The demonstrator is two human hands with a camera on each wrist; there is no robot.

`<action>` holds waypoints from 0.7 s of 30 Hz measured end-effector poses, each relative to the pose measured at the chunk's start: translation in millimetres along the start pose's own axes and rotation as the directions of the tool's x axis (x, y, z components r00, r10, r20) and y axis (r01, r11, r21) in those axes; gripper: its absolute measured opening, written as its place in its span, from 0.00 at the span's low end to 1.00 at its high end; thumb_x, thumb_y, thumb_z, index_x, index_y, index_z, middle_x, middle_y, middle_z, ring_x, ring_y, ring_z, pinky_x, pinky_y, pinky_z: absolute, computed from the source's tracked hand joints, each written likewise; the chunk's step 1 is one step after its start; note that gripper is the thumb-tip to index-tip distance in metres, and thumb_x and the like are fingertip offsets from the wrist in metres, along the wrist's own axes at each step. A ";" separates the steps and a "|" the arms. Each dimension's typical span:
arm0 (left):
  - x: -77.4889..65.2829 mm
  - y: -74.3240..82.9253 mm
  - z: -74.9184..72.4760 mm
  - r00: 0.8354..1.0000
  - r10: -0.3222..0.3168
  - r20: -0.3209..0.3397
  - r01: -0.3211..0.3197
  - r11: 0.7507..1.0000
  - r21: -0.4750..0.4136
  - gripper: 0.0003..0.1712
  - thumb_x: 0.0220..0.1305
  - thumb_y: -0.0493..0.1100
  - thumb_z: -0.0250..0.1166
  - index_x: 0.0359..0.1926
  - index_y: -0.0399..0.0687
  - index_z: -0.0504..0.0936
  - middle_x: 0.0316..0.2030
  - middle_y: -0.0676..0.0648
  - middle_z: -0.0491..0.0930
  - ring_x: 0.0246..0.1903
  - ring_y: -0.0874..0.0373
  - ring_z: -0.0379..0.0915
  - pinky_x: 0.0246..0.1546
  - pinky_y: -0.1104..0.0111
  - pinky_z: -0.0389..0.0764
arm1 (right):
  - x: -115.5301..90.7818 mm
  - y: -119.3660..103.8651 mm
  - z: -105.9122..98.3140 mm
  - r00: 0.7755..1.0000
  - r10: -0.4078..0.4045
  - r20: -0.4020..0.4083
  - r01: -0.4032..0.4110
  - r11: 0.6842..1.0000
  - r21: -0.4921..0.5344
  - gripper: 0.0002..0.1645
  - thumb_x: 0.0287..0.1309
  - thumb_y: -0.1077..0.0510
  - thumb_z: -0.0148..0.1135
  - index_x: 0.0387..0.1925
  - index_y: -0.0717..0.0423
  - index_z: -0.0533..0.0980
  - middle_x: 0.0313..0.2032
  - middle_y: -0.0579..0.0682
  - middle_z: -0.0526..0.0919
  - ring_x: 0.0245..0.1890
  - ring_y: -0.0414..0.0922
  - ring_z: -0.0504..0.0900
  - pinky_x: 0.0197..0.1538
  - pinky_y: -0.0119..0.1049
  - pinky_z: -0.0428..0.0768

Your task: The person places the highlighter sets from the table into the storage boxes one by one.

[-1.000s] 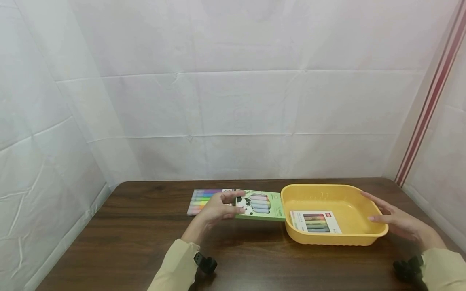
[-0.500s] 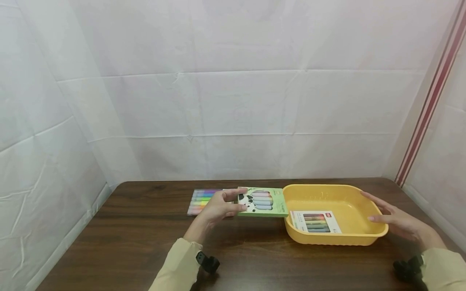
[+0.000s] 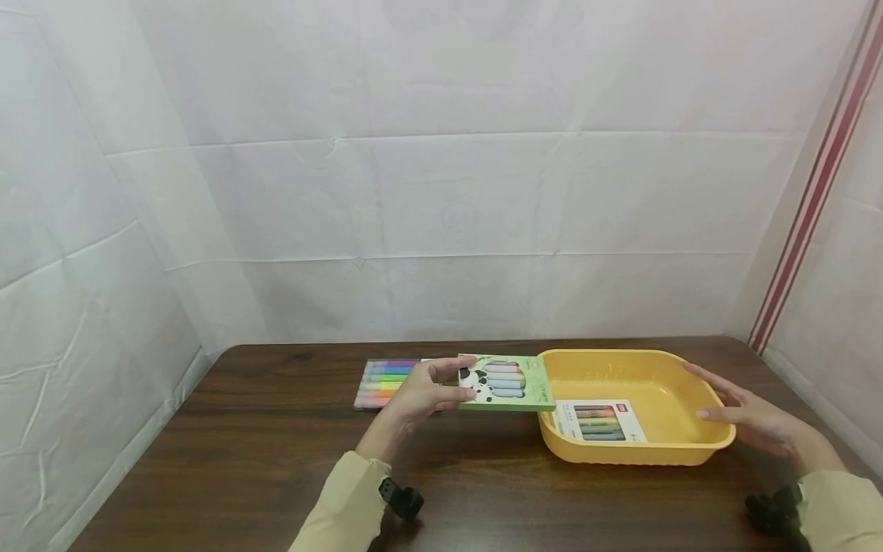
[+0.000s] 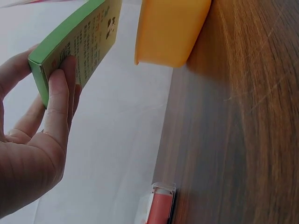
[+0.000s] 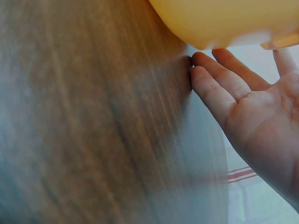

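Left hand (image 3: 414,397) pinches a flat green cardboard marker box (image 3: 507,382), clear of the table, at nine o'clock of the yellow plastic tray (image 3: 690,448); right hand (image 3: 748,418), fingers straight, touches the tray's three o'clock rim.

- Dark brown wooden table (image 3: 276,460) with lengthwise grain, filling the lower part of the head view.
- White creased sheet backdrop (image 3: 441,192) behind the table, marked by horizontal fold lines.
- White sheet side wall (image 3: 76,307) at left, meeting the table edge.
- Red-and-white striped vertical band (image 3: 814,192) at the right corner.
- Soft, even lighting.
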State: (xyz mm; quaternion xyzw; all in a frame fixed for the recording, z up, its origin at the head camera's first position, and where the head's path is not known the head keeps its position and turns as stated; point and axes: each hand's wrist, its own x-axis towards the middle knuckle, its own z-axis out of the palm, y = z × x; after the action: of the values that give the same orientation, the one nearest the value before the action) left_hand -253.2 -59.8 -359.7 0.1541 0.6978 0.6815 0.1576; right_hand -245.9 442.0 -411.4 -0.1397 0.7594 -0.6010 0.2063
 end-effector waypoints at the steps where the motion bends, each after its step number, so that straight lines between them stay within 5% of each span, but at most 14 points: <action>1: 0.3 0.0 0.5 1.000 0.002 0.000 -0.002 1.000 0.001 0.31 0.49 0.35 0.69 0.58 0.42 0.73 0.61 0.41 0.65 0.53 0.50 0.67 0.51 0.52 0.71 | 0.1 -0.2 0.0 1.000 -0.001 0.002 0.001 1.000 0.001 0.45 0.63 0.65 0.48 0.71 0.41 0.36 0.56 0.32 0.52 0.52 0.31 0.70 0.50 0.38 0.74; 21: 9.8 1.3 16.3 1.000 -0.002 -0.012 0.002 1.000 -0.030 0.30 0.48 0.34 0.69 0.56 0.44 0.75 0.59 0.43 0.68 0.51 0.52 0.69 0.51 0.54 0.72 | 0.7 0.7 -2.8 1.000 -0.008 0.025 0.008 1.000 -0.018 0.44 0.63 0.64 0.48 0.71 0.41 0.37 0.54 0.30 0.53 0.51 0.31 0.70 0.49 0.39 0.75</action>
State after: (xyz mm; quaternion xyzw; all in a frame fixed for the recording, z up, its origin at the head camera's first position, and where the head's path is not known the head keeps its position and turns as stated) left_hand -255.1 -40.9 -358.9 0.1472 0.6887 0.6926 0.1564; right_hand -247.8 444.2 -411.7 -0.1521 0.7616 -0.5933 0.2120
